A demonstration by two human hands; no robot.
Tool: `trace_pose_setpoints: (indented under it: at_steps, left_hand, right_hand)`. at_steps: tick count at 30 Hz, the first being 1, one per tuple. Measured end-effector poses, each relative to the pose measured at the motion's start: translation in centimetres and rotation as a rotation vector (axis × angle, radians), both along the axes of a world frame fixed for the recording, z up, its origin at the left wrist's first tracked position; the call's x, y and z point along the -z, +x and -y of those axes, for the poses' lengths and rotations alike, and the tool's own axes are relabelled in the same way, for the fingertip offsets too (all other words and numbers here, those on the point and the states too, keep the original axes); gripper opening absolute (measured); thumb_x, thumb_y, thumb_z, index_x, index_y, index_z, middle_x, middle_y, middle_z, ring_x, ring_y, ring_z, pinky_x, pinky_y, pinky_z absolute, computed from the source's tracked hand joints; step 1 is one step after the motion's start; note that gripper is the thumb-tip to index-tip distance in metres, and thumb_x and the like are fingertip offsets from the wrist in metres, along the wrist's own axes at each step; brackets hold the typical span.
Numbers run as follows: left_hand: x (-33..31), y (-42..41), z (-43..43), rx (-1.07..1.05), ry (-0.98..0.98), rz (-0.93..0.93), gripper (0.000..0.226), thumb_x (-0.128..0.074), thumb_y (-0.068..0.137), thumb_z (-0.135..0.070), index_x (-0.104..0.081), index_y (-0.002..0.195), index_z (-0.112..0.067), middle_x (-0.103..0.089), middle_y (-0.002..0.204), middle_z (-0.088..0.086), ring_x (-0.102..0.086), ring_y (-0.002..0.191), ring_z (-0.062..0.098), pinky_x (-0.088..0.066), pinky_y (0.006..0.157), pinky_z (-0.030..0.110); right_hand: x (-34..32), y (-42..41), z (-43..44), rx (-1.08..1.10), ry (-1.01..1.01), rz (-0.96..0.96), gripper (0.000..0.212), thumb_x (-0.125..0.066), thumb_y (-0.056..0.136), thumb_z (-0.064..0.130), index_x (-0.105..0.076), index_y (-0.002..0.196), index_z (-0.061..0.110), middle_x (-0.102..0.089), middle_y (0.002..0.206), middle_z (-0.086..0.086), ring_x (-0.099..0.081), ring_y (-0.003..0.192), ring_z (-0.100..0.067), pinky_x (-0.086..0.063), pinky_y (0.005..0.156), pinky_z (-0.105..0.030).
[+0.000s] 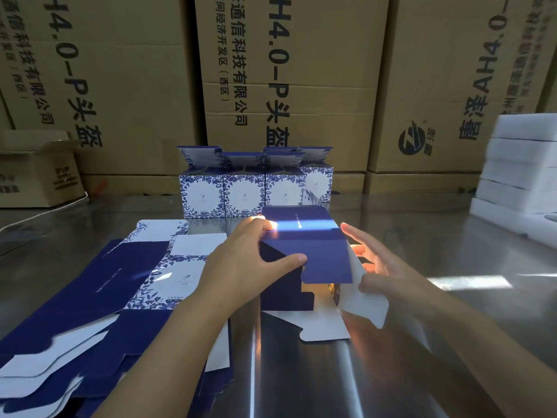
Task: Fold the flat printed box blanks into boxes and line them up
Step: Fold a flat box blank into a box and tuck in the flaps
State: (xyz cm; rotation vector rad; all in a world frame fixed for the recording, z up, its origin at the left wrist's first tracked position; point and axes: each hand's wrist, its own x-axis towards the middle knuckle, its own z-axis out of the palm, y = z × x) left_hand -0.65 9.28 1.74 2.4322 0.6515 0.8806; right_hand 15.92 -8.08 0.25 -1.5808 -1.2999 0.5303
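Note:
A half-formed dark blue box (313, 251) lies on its side at the middle of the steel table, its white flaps hanging toward me. My left hand (247, 260) grips its left edge, thumb on the top panel and fingers over the far corner. My right hand (376, 263) is at the box's right side, fingers spread, thumb pinching a white flap (366, 300). A pile of flat blue-and-white floral blanks (99, 300) lies at the left. Several folded boxes (244, 191) with lids up stand in a row behind.
Large brown cartons (289, 70) form a wall along the back of the steel table (452, 327). A small open carton (36, 173) sits at the far left. A stack of white foam pieces (521, 170) stands at the right edge.

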Motion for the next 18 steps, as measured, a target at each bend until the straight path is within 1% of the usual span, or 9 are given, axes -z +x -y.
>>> trace_pose_setpoints:
  at_steps: [3,5,6,7,9,11,13,16,18]
  left_hand:
    - [-0.1,0.0,0.2,0.050,0.010,0.049,0.054,-0.066,0.059,-0.068,-0.047,0.099,-0.037,-0.041,0.107,-0.026,-0.044,0.102,-0.007,-0.040,0.078,0.020]
    - [-0.1,-0.2,0.3,0.124,-0.013,0.056,0.049,-0.072,0.060,-0.062,-0.045,0.095,-0.038,-0.040,0.109,-0.029,-0.043,0.101,-0.010,-0.036,0.076,0.014]
    - [-0.1,-0.2,0.4,0.155,-0.027,0.053,0.048,-0.074,0.061,-0.058,-0.045,0.093,-0.039,-0.041,0.111,-0.029,-0.042,0.103,-0.012,-0.037,0.077,0.014]
    - [-0.1,-0.3,0.4,0.180,-0.040,0.049,0.047,-0.077,0.061,-0.056,-0.045,0.092,-0.039,-0.043,0.111,-0.029,-0.042,0.104,-0.013,-0.038,0.079,0.015]
    - [-0.1,-0.4,0.5,0.223,-0.060,0.047,0.049,-0.078,0.059,-0.056,-0.047,0.092,-0.040,-0.047,0.113,-0.030,-0.043,0.106,-0.014,-0.040,0.085,0.019]
    - [-0.2,-0.4,0.8,0.261,-0.053,0.047,0.050,-0.077,0.056,-0.059,-0.050,0.094,-0.041,-0.050,0.114,-0.031,-0.045,0.108,-0.013,-0.041,0.090,0.019]
    - [-0.3,-0.3,1.0,0.294,-0.015,0.040,0.047,-0.074,0.057,-0.058,-0.054,0.098,-0.043,-0.050,0.113,-0.031,-0.045,0.111,-0.009,-0.038,0.092,0.017]
    - [-0.3,-0.2,1.1,0.322,0.031,0.024,0.048,-0.078,0.064,-0.053,-0.059,0.107,-0.046,-0.047,0.116,-0.033,-0.041,0.115,-0.011,-0.031,0.094,0.007]
    - [-0.2,-0.1,1.0,0.315,0.037,0.036,0.047,-0.078,0.067,-0.049,-0.061,0.111,-0.046,-0.046,0.117,-0.034,-0.040,0.114,-0.014,-0.028,0.092,0.001]
  right_hand:
    - [-0.1,-0.2,0.3,-0.011,0.010,0.049,0.079,-0.053,0.061,0.027,-0.035,0.124,0.070,-0.041,0.134,0.023,-0.057,0.108,-0.015,-0.053,0.090,-0.040]
    - [0.0,-0.4,0.3,-0.024,0.013,0.048,0.074,-0.050,0.064,0.022,-0.039,0.122,0.067,-0.042,0.135,0.017,-0.055,0.109,-0.017,-0.053,0.090,-0.040]
    - [0.1,-0.5,0.3,-0.025,0.032,0.042,0.069,-0.049,0.066,0.020,-0.044,0.119,0.065,-0.042,0.135,0.015,-0.055,0.108,-0.016,-0.053,0.088,-0.036]
    - [0.0,-0.5,0.2,-0.017,0.072,0.038,0.063,-0.048,0.068,0.019,-0.050,0.115,0.061,-0.042,0.135,0.015,-0.055,0.105,-0.012,-0.053,0.083,-0.029]
    - [-0.2,-0.5,0.2,0.025,0.192,0.033,0.046,-0.049,0.070,0.019,-0.064,0.104,0.047,-0.045,0.133,0.023,-0.056,0.098,-0.005,-0.048,0.075,-0.015]
    - [-0.4,-0.6,0.2,0.075,0.280,0.045,0.029,-0.056,0.072,0.021,-0.069,0.093,0.038,-0.051,0.127,0.028,-0.056,0.102,0.001,-0.046,0.075,-0.011]
    - [-0.5,-0.6,0.2,0.104,0.310,0.073,0.020,-0.064,0.072,0.024,-0.069,0.089,0.034,-0.054,0.126,0.026,-0.055,0.110,0.001,-0.045,0.079,-0.012]
    - [-0.4,-0.8,0.0,0.155,0.313,0.063,0.019,-0.080,0.072,0.028,-0.069,0.086,0.034,-0.062,0.120,0.021,-0.056,0.112,-0.001,-0.045,0.081,-0.018]
    - [-0.5,-1.1,-0.1,0.204,0.349,0.032,0.013,-0.077,0.073,0.021,-0.072,0.080,0.031,-0.067,0.111,0.019,-0.057,0.110,-0.002,-0.046,0.082,-0.025]
